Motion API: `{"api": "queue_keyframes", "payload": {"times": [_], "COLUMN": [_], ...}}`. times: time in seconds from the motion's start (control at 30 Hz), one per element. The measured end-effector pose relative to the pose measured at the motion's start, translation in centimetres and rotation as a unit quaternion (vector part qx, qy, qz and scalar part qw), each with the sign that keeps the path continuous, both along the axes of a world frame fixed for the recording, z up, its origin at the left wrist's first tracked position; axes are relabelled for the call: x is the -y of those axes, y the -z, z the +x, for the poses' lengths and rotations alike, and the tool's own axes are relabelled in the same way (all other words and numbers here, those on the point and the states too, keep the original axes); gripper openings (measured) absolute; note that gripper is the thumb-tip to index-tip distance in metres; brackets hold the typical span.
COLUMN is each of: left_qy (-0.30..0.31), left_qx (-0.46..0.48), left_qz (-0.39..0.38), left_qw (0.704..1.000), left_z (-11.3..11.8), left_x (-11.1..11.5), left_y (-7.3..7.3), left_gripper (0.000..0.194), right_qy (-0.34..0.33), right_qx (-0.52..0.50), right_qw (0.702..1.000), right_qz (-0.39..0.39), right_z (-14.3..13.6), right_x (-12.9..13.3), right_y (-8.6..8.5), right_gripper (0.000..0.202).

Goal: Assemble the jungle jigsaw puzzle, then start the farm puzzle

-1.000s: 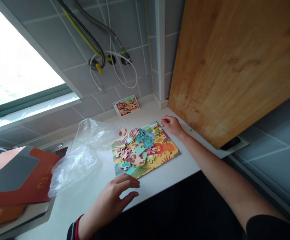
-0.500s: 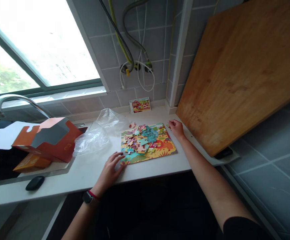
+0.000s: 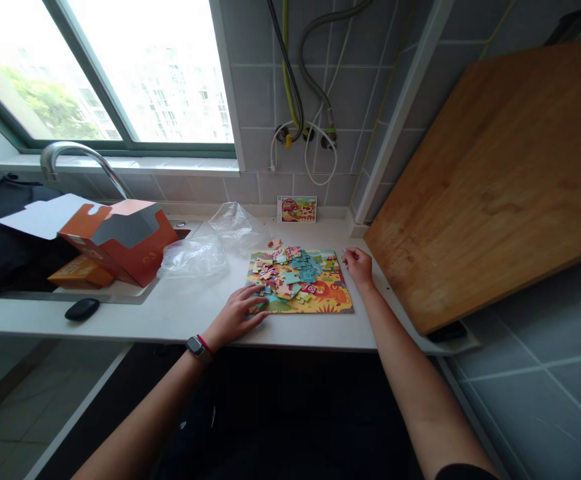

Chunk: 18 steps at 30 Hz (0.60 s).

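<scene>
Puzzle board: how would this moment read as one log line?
puzzle board: loose pieces heaped on it | left hand: at its left edge | right hand: off its right edge, grip unclear

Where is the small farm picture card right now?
In the head view, the card is near the middle, at the back of the counter by the tiled wall, behind the puzzle board and right of the plastic bag.
</scene>
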<state>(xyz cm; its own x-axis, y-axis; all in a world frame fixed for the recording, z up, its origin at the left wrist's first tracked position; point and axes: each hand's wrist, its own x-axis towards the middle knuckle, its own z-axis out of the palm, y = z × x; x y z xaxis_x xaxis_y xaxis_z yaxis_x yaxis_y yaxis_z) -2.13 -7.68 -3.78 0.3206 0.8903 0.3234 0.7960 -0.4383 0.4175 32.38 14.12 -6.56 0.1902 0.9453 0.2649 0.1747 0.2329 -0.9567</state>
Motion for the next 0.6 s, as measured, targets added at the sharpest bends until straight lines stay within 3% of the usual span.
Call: {"api": "queue_keyframes", "payload": {"times": [0.23,0.4,0.6], "left_qy": [0.005,0.042,-0.022], "left_qx": [0.032,0.107,0.065], "left_qz": [0.041,0.022,0.057], "left_qw": [0.999,0.993,0.996], "left_z": [0.6,0.6,0.8], "left_x": [1.0,1.9,1.5], "left_y": [-0.2,-0.5,-0.2], "left_gripper": [0.021,0.02,0.022], "right_qy": [-0.008,-0.016,-0.021], "right_qx": [0.014,0.026,0.028], "right_qw": [1.0,1.0,0.999], "right_qz": [-0.005,-0.003,-0.001], "right_z": [-0.3,-0.4,-0.4], "right_x": [0.0,0.2,0.4], "right_y": [0.4,0.2,-0.2], "right_gripper": [0.052,0.051,0.051]}}
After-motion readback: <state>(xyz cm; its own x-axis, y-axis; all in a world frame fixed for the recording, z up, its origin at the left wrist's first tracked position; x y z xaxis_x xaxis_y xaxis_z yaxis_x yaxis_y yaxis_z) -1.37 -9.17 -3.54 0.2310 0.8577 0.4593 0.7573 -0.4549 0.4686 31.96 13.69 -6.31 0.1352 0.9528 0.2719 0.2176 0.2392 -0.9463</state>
